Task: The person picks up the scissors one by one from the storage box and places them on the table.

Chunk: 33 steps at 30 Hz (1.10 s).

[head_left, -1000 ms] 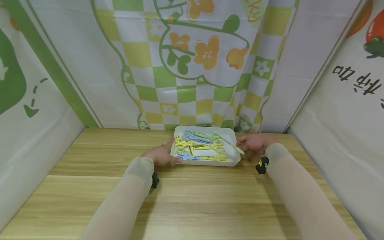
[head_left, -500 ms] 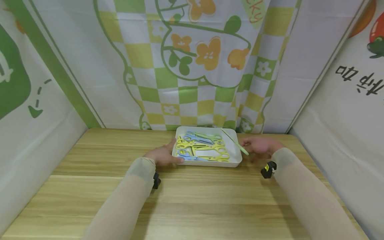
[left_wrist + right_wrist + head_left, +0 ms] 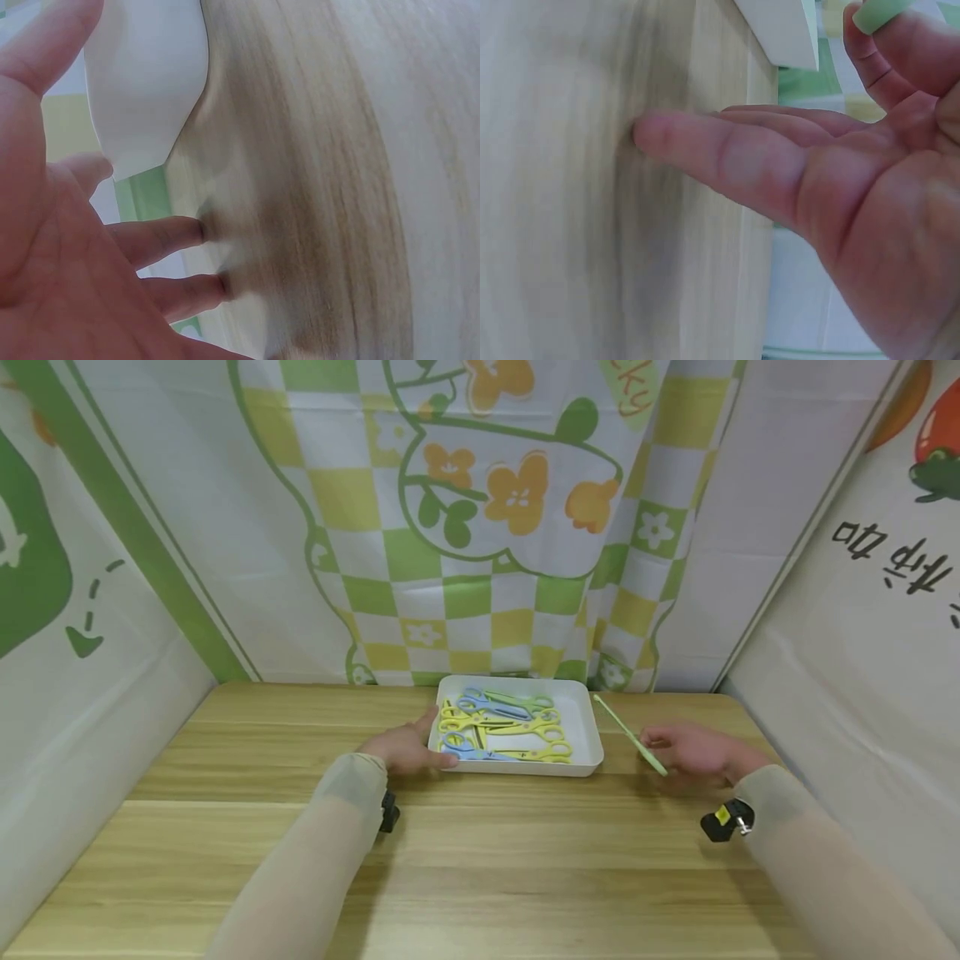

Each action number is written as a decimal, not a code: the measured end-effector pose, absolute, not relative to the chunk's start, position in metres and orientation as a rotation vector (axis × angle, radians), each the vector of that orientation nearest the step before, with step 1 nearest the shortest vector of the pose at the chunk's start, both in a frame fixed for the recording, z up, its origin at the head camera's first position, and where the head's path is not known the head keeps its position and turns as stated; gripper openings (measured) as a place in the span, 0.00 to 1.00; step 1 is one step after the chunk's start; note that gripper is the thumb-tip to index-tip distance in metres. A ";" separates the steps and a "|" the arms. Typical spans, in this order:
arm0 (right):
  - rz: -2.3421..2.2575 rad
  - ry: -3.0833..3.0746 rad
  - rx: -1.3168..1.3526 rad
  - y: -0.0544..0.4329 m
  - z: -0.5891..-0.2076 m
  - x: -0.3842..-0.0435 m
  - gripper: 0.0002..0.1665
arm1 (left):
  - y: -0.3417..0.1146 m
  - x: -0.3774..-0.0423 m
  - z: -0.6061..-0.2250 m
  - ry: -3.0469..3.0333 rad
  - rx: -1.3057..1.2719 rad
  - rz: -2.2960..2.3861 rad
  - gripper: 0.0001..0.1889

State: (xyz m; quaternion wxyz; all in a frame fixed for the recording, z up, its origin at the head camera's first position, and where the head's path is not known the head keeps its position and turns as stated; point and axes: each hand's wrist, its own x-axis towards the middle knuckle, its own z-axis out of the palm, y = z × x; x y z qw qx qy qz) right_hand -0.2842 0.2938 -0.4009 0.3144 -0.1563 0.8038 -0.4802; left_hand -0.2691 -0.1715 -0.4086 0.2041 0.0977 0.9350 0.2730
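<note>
A white tray (image 3: 588,727) stands at the table's back edge, holding several blue, yellow and green scissors (image 3: 502,727). My left hand (image 3: 401,749) touches the tray's left end, thumb at its front wall and index finger at its side. In the left wrist view the other fingers (image 3: 187,296) are spread down towards the table. To the right of the tray, my right hand (image 3: 693,752) pinches a slim light green stick-like tool (image 3: 630,735) between thumb and index finger. It slants above the table, with a small tip pointing to the tray. Its exact kind is unclear.
The wooden table (image 3: 517,860) stretches in front of the tray. Behind it hangs a green and yellow checked cloth (image 3: 465,610). Printed cloth walls (image 3: 847,693) close in both sides. Black wrist cameras (image 3: 727,821) sit on both wrists.
My right hand has moved right and nearer with the green tool, from over the tray's right edge to beside it. The left hand and the tray have stayed in place.
</note>
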 end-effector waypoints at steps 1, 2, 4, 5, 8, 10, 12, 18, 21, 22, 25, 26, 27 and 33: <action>-1.280 2.111 -0.403 0.299 -0.401 -0.281 0.07 | -0.172 -0.269 -0.409 2.605 0.273 0.765 0.58; -1.298 2.099 -0.388 0.303 -0.400 -0.278 0.05 | -0.172 -0.270 -0.409 2.604 0.271 0.762 0.58; -1.324 2.083 -0.353 0.313 -0.399 -0.271 0.05 | -0.172 -0.272 -0.411 2.602 0.268 0.750 0.60; -1.322 2.088 -0.348 0.317 -0.399 -0.268 0.05 | -0.172 -0.274 -0.413 2.600 0.260 0.739 0.60; -1.328 2.094 -0.335 0.330 -0.397 -0.258 0.09 | -0.174 -0.281 -0.420 2.598 0.244 0.718 0.62; -1.327 2.087 -0.337 0.338 -0.396 -0.253 0.12 | -0.176 -0.286 -0.426 2.598 0.235 0.719 0.63; -1.337 2.065 -0.352 0.346 -0.396 -0.248 0.14 | -0.177 -0.288 -0.429 2.598 0.240 0.735 0.64; -1.338 2.061 -0.345 0.369 -0.398 -0.237 0.10 | -0.176 -0.286 -0.425 2.602 0.233 0.723 0.63; -1.329 2.074 -0.322 0.380 -0.398 -0.234 0.09 | -0.176 -0.287 -0.427 2.605 0.234 0.721 0.63; -1.322 2.079 -0.319 0.383 -0.398 -0.232 0.10 | -0.176 -0.288 -0.428 2.604 0.221 0.719 0.62; -1.316 2.079 -0.308 0.391 -0.395 -0.227 0.13 | -0.176 -0.286 -0.427 2.608 0.223 0.706 0.62; -1.314 2.082 -0.306 0.393 -0.395 -0.225 0.13 | -0.176 -0.284 -0.424 2.607 0.226 0.705 0.61; -1.312 2.083 -0.299 0.395 -0.394 -0.224 0.13 | -0.175 -0.281 -0.422 2.607 0.231 0.704 0.60; -1.264 2.139 -0.213 0.406 -0.390 -0.214 0.13 | -0.173 -0.273 -0.414 2.608 0.244 0.723 0.59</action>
